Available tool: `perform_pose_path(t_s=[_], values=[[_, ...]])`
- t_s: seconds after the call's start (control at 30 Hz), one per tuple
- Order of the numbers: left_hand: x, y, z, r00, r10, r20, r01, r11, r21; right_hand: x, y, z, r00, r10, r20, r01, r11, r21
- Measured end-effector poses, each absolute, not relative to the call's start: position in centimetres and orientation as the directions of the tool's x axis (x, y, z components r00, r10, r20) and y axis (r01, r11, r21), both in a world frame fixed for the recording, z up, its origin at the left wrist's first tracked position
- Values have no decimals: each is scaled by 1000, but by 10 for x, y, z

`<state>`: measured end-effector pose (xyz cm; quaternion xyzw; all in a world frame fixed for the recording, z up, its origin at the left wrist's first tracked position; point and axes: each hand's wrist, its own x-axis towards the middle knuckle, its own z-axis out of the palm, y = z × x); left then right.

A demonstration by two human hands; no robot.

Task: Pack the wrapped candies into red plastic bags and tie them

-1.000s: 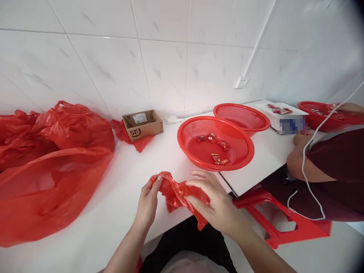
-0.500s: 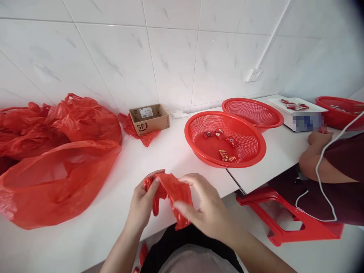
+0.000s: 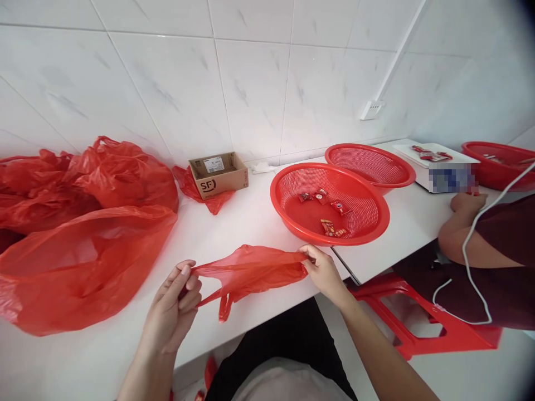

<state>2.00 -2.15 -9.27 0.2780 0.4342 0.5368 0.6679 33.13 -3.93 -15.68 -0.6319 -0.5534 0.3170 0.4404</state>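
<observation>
A thin red plastic bag is stretched out sideways between my two hands above the table's front edge. My left hand pinches the narrow handle end, its fingers curled. My right hand grips the opposite end between thumb and fingers. One loose loop of the bag dangles near its middle. Just beyond my right hand stands a red perforated basket with several small wrapped snack packets in it.
A large open red bag holding red bundles covers the table's left side. A cardboard box stands by the wall. Behind the near basket are a second basket and a scale. At right, a person's arm and a red stool.
My hands have moved apart, left hand to the left and right hand to the right. The bag, crumpled between them before, is now drawn out lengthwise.
</observation>
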Motion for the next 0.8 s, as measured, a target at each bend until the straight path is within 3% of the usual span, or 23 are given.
perform_pose_path(t_s=[0.13,0.2,0.27,0.3,0.37,0.43,0.5,0.63,0.8], values=[[16,-20,-87,95,975,-199,-428,220,876,327,-33,-165,189,981,51,196,13,-981],[11,-12,-90,-59,992,-108,-297,86,951,325,-32,-166,180,983,41,103,22,-994],[9,-7,-95,-198,980,1,-42,-9,999,321,-32,-167,195,980,29,78,14,-997],[12,-7,-99,-190,981,41,95,-23,995,318,-33,-167,205,979,24,84,7,-996],[25,-13,-106,-6,999,49,302,-45,952,311,-35,-170,209,978,20,106,-2,-994],[45,-22,-114,241,970,-13,377,-81,923,304,-36,-175,187,982,37,145,10,-989],[62,-28,-123,369,927,-71,400,-89,912,299,-36,-177,139,987,78,224,45,-973],[68,-22,-134,270,963,13,408,-126,904,301,-41,-161,64,980,189,438,143,-888],[64,-20,-122,120,985,121,455,-163,876,277,-64,-91,-3,893,450,557,375,-741]])
